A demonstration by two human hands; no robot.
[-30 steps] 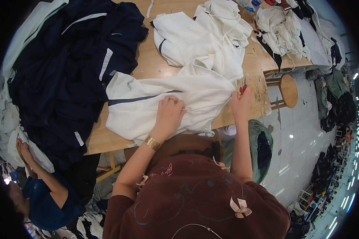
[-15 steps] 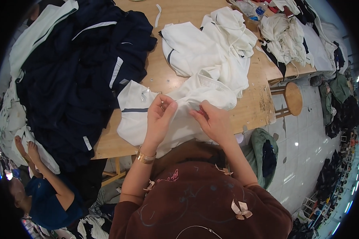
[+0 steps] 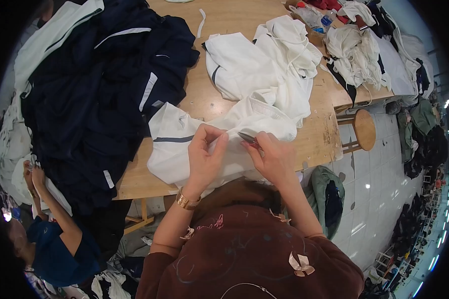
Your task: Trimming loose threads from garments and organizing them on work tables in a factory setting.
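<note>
A white garment (image 3: 170, 155) with a dark stripe lies bunched at the table's near edge, under both of my hands. My left hand (image 3: 206, 154) is closed in a pinch at a fold of it, thumb against fingertips. My right hand (image 3: 274, 158) grips small thread snips (image 3: 247, 137), whose dark pointed blades aim left toward my left fingertips. A bit of red shows on the snips inside my palm. Whether a thread lies between the hands is too fine to tell.
Dark navy garments (image 3: 100, 94) are heaped on the left. More white garments (image 3: 249, 65) lie beyond my hands on the wooden table (image 3: 317, 134). A round stool (image 3: 365, 129) stands right. A co-worker (image 3: 60, 239) handles white cloth at lower left.
The snips' blades now show clearly, pointing left from my right hand. My left hand has shifted slightly right, still pinching. The co-worker's hands have moved a little.
</note>
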